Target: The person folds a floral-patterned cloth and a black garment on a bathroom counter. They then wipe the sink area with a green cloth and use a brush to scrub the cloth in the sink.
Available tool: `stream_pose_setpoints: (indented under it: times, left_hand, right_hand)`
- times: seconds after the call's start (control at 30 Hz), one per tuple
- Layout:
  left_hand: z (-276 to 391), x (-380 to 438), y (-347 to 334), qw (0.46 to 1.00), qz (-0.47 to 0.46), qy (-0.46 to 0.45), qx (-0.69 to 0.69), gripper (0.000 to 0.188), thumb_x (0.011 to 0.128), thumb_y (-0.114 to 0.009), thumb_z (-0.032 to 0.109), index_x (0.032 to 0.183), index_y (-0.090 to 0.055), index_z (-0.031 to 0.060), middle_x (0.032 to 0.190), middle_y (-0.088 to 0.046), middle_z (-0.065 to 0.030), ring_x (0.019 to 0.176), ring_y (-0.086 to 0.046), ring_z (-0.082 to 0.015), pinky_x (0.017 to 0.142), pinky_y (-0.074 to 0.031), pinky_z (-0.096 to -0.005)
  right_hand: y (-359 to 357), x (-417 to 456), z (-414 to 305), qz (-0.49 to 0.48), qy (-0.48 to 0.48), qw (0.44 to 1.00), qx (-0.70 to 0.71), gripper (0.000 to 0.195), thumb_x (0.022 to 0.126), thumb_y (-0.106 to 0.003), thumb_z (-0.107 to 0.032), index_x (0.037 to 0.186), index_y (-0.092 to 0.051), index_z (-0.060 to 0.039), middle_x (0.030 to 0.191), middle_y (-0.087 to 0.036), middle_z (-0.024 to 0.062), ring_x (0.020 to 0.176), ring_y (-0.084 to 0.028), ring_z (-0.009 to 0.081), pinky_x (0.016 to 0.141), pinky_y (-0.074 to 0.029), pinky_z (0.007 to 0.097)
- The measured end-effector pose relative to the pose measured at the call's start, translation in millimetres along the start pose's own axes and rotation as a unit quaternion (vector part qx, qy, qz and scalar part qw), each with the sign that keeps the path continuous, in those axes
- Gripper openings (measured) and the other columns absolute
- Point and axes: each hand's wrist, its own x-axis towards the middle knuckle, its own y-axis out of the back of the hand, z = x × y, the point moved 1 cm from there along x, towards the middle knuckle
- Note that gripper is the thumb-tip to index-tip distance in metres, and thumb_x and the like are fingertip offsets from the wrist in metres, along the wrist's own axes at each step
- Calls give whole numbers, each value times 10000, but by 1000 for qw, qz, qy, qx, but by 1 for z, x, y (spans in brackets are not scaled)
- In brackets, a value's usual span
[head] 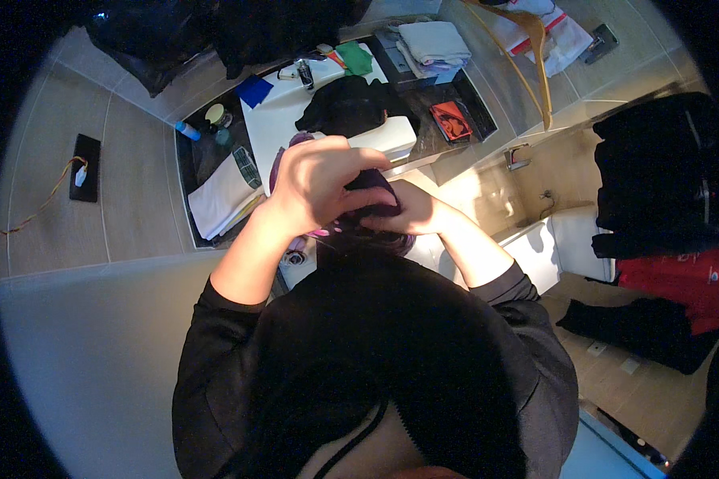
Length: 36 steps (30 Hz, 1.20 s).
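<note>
A dark purple garment with pink marks [383,206] is bunched in front of my chest, between both hands. My left hand [320,179] grips its upper folds from the left, thumb and fingers curled round the cloth. From the right, my right hand [416,209] pinches the same fabric, its fingertips partly hidden behind the folds. Just beyond lies a black garment [350,105] over the white washbasin [260,123], near the metal faucet [304,73]. More purple cloth shows behind my left hand.
Folded white cloths [218,194] lie left of the basin, near a jar [217,115] and a blue bottle [187,130]. Folded towels [434,45] and a red packet [451,121] sit on the right counter. A wooden hanger [536,45] and dark clothes [653,173] hang at right, by a toilet [575,239].
</note>
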Motion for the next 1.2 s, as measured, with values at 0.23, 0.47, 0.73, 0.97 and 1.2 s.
stream_pose_setpoints:
  times: [0.23, 0.47, 0.73, 0.97, 1.2]
  left_hand:
    - [-60, -71, -9, 924, 341, 169, 25, 727, 778, -838, 269, 1364, -461, 62, 1382, -519, -135, 1233, -519, -267, 1012, -407, -401]
    - [-95, -134, -88, 791, 137, 401, -442, 973, 824, -804, 244, 1570, -195, 99, 1498, -425, -145, 1386, -397, -257, 1156, -283, -412]
    - [-97, -84, -62, 765, 53, 356, -534, 698, 811, -772, 53, 1425, -442, 19, 1343, -587, -86, 1222, -561, -206, 1058, -438, -355]
    - [-44, -80, -6, 848, 94, 264, -449, 525, 747, -784, -23, 1234, -590, -5, 1094, -709, -137, 828, -672, -193, 710, -543, -310]
    - [-56, -66, -26, 653, -27, 206, -729, 1019, 723, -770, 618, 1470, -373, 50, 1426, -488, -139, 1308, -491, -285, 1111, -397, -457]
  right_hand:
    - [21, 0, -24, 217, -12, 974, -58, 315, 886, -743, -165, 1170, -675, -46, 1040, -733, 78, 973, -656, 139, 884, -517, 323]
    - [34, -2, -32, 251, -20, 967, 43, 358, 885, -745, -171, 1185, -647, -3, 1088, -706, 55, 986, -636, 125, 910, -507, 318]
    - [45, -12, -32, 253, -59, 966, -7, 358, 901, -728, -176, 1203, -643, -3, 1099, -705, 62, 998, -646, 134, 912, -514, 320]
    - [52, -38, -40, 176, 8, 947, 270, 601, 880, -740, -224, 1379, -495, 2, 1253, -630, 87, 1124, -612, 193, 968, -495, 344]
    - [35, -19, -38, 229, 2, 885, 406, 569, 944, -677, -292, 1398, -483, -9, 1293, -613, 100, 1157, -602, 217, 1016, -467, 373]
